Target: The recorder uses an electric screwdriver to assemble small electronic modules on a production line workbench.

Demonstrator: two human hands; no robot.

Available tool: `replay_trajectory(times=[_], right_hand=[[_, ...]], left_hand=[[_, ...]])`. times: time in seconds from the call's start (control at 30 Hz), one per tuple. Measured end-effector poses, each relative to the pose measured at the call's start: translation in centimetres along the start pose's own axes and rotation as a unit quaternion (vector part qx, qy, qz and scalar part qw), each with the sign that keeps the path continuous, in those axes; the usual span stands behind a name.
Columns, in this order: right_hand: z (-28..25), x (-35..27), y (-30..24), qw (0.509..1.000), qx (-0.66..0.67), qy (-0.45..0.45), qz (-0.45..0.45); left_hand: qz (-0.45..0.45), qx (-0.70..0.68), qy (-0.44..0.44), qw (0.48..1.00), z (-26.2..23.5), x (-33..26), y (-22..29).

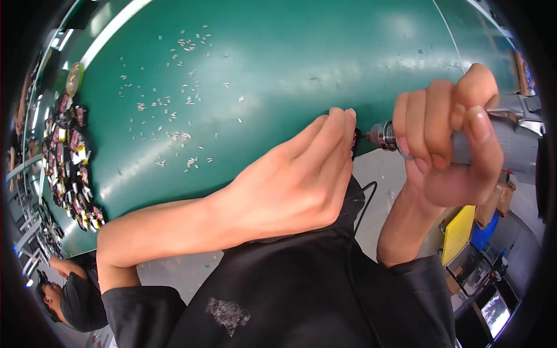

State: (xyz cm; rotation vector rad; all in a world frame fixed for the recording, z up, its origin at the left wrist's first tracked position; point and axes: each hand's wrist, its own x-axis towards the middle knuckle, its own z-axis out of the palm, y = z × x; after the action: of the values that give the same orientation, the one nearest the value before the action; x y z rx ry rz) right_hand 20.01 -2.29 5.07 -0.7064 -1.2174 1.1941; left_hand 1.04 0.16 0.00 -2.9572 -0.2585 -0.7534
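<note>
Green table (301, 52) beyond, hands (296, 180) curl, the right (447, 133) around a grey tool (513, 145).

Cardboard boxes (488, 207) sit near a yellow panel (456, 235).

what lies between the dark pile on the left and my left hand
In the head view, small pale pieces lie scattered on the green table between the pile and your left hand.

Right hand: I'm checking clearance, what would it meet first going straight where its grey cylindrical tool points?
Likely the small dark piece held by the left hand, beyond the tool's silver nose; depth is unclear.
</note>
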Motion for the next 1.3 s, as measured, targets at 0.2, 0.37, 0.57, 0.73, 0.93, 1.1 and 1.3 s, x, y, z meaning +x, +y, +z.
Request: replay_trajectory(times=[0.2, 0.37, 0.57, 0.73, 0.93, 1.1, 1.3], right_hand=[[0.2, 0.0, 2.1, 0.990, 0.119, -0.050, -0.062], [-0.4, -0.3, 1.3, 0.963, 0.253, -0.066, -0.069], [0.0, -1.2, 3.3, 0.952, 0.264, 0.126, -0.091], [1.1, -1.3, 4.9, 0.932, 0.328, 0.148, -0.036], [1.2, -1.9, 5.5, 0.929, 0.333, 0.162, -0.007], [1.3, -2.0, 5.3, 0.929, 0.331, 0.167, -0.002], [1.0, -1.7, 5.4, 0.927, 0.349, 0.140, -0.005]], left_hand=[[-0.044, -0.069, 0.011, 0.997, -0.7, -1.2, 0.5], [-0.091, -0.117, 0.031, 0.988, -4.3, -4.1, 0.1], [-0.418, 0.129, 0.021, 0.899, -16.2, -15.6, -7.5], [-0.522, 0.352, -0.075, 0.773, -20.0, -22.1, -10.8], [-0.398, 0.169, 0.023, 0.901, -14.3, -14.5, -11.7], [-0.358, 0.086, -0.037, 0.929, -10.0, -10.8, -14.3], [-0.353, 0.100, -0.077, 0.927, -8.9, -10.1, -15.4]])
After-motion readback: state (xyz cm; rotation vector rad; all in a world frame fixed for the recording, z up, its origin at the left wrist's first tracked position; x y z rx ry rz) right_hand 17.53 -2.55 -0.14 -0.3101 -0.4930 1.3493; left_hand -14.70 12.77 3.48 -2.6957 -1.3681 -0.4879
